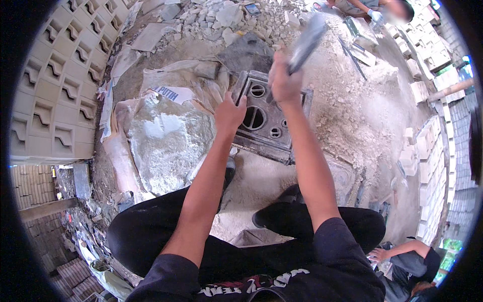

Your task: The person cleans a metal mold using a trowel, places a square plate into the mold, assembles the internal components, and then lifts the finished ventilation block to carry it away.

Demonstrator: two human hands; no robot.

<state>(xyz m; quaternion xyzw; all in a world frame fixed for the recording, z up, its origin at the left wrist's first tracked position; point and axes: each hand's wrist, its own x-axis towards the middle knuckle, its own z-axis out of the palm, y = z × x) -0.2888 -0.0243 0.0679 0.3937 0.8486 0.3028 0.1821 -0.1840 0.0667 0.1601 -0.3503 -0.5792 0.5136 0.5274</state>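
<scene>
Rubble point(229, 19) beyond mould point(271, 115), powder point(171, 143) to its left, blocks point(430, 168) far right

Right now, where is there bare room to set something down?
Dusty floor between the dark holed plate and the feet looks open. Crowded: white powder left, stone rubble beyond, around the left hand and right hand.

Dark grey frame point(270, 120), white powder point(168, 143), black trousers point(151, 229)

Right grip point(287, 83) around blurred grey tool point(308, 43), left grip point(230, 115) at dark holed block point(261, 137), rubble point(229, 16) beyond
</scene>
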